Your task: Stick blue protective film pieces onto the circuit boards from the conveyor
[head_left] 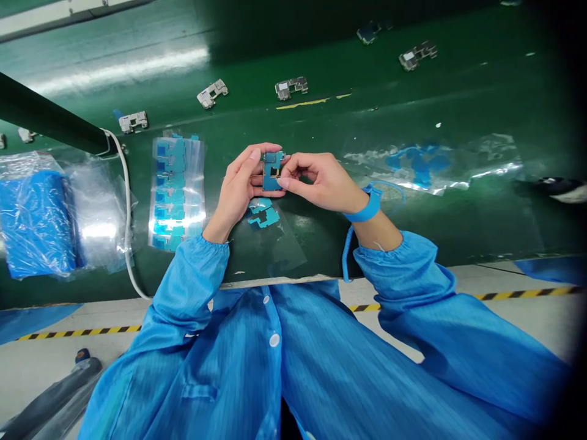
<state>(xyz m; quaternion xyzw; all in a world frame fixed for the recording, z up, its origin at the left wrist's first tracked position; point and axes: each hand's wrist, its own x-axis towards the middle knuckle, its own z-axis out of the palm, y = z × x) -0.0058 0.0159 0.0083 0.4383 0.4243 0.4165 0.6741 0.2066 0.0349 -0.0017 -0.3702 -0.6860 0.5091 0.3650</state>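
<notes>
Between my two hands is a small circuit board [272,172], with blue covering much of its upper face. My left hand [241,178] grips it from the left, thumb near its top edge and fingers beneath. At the board's lower right edge, my right hand [316,177] pinches with thumb and index finger; whether it has a bit of film there is too small to tell. Just below lie cut blue film pieces [265,215] on a clear sheet. A strip of blue die-cut stickers [170,189] rests left of my left hand. My right wrist wears a blue coiled-cord strap [365,206].
Several circuit boards, one of them here [292,88], lie along the far green bench [247,49]. A plastic-wrapped blue stack [36,223] and a white cable [127,226] are at left. Clear film with blue scraps [419,162] lies right. A dark post [55,113] slants in from the left.
</notes>
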